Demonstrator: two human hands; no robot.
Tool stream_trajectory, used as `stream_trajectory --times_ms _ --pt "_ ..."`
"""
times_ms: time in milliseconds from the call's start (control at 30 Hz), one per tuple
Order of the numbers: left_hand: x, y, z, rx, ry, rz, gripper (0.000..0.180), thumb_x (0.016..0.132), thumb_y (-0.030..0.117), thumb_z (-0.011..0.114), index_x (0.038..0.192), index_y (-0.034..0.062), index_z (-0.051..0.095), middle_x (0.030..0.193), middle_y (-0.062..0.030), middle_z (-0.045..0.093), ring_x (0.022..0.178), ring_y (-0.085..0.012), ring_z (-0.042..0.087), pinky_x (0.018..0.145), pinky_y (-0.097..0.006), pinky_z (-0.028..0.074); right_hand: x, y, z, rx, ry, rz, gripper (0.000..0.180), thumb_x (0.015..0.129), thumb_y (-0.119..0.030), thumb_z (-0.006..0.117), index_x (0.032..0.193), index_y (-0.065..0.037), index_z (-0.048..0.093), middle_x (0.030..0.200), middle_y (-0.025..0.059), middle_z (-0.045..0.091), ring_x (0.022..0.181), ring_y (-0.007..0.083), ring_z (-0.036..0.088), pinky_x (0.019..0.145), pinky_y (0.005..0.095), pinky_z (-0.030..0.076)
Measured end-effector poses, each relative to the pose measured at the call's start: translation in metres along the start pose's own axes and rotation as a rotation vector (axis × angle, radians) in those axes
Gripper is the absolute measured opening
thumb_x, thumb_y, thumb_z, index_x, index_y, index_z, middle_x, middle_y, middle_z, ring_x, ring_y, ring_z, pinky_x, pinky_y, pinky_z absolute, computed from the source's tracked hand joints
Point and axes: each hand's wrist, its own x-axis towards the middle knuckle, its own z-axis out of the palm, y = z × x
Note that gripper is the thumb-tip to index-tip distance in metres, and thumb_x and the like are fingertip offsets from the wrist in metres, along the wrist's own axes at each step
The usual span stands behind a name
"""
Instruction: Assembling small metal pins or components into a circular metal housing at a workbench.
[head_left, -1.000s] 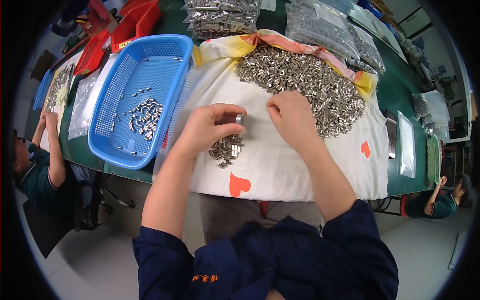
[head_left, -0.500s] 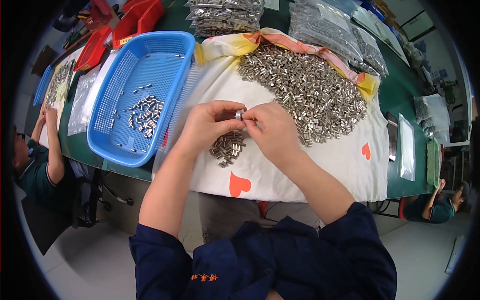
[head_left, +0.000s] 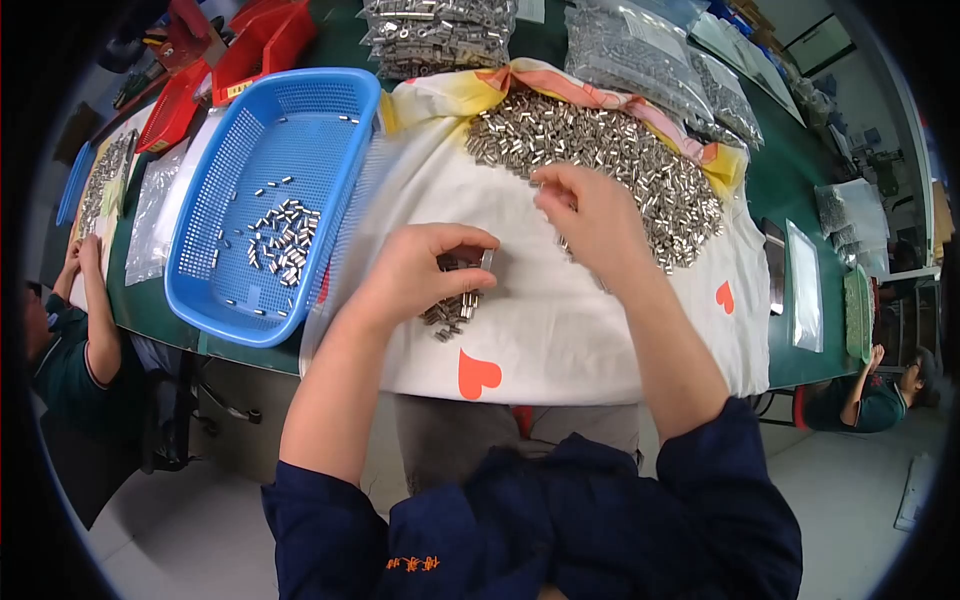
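Note:
My left hand (head_left: 420,270) pinches a small, round, silver ring-shaped metal piece (head_left: 487,260) between thumb and fingers. Below it on the white cloth (head_left: 560,350) lies a small heap of short metal cylinders (head_left: 445,325), partly covered by that hand. At the left edge of a large pile of similar metal cylinders (head_left: 680,210) is my right hand (head_left: 595,215), its thumb and forefinger curled toward each other. A bit of metal shows by the fingertips; whether it is held or part of the pile is unclear.
Left of the cloth stands a blue plastic basket (head_left: 190,310) with scattered cylinders inside. Clear bags of metal parts (head_left: 440,35) and red bins (head_left: 265,45) line the back. A phone-like dark object (head_left: 773,265) lies right. Other people sit at both sides.
My hands have come apart. The right hand has moved away from the ring-shaped piece, up and right to the large pile; the left keeps the piece, now slightly lower.

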Motion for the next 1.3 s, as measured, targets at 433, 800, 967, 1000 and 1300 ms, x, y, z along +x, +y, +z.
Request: stream_trajectory --times_ms 433,800,967,1000,1300 --pt "-0.003 0.003 0.001 0.066 -0.027 0.097 0.031 0.068 0.000 0.072 0.097 0.0013 0.064 0.079 -0.0018 0.063 0.072 -0.0067 0.057 0.067 -0.022 0.049 0.032 0.035 0.016 -0.595 -0.078 -0.436 0.011 0.071 -0.006 0.053 0.076 -0.006 0.062 0.079 0.0094 0.059 0.083 0.0256 0.056 0.072 0.0370 0.043" --pt "0.001 0.001 0.002 -0.045 -0.037 0.020 0.030 0.068 -0.002 0.071 0.097 -0.0006 0.063 0.083 -0.0016 0.063 0.075 -0.0072 0.058 0.067 -0.021 0.048 0.052 0.036 0.021 -0.564 -0.059 -0.549 0.006 0.073 -0.011 0.059 0.076 -0.007 0.061 0.072 0.0081 0.058 0.075 0.0265 0.056 0.069 0.0383 0.045" --pt "0.003 -0.011 -0.002 -0.274 0.047 -0.019 0.030 0.072 0.001 0.070 0.101 0.0014 0.062 0.089 -0.0027 0.064 0.078 -0.0077 0.059 0.070 -0.022 0.049 0.011 0.004 0.010 -0.218 -0.108 -0.206 0.007 0.070 -0.010 0.058 0.075 -0.005 0.061 0.075 0.0091 0.061 0.073 0.0252 0.059 0.067 0.0369 0.046" --pt "0.003 -0.012 -0.003 -0.265 0.053 -0.025 0.030 0.072 0.001 0.070 0.101 0.0014 0.062 0.089 -0.0027 0.064 0.078 -0.0077 0.059 0.070 -0.022 0.049 0.000 -0.003 0.010 0.002 -0.130 -0.082 0.008 0.070 -0.010 0.059 0.076 -0.004 0.060 0.075 0.0089 0.062 0.070 0.0222 0.060 0.065 0.0336 0.047" --pt "0.007 -0.012 -0.003 -0.425 0.073 0.017 0.034 0.073 -0.004 0.067 0.106 -0.0017 0.059 0.097 -0.0057 0.062 0.085 -0.0106 0.060 0.075 -0.023 0.050 -0.024 -0.009 0.027 0.424 -0.082 0.013 0.010 0.071 -0.006 0.061 0.079 -0.001 0.058 0.074 0.0070 0.061 0.064 0.0138 0.059 0.060 0.0256 0.047"
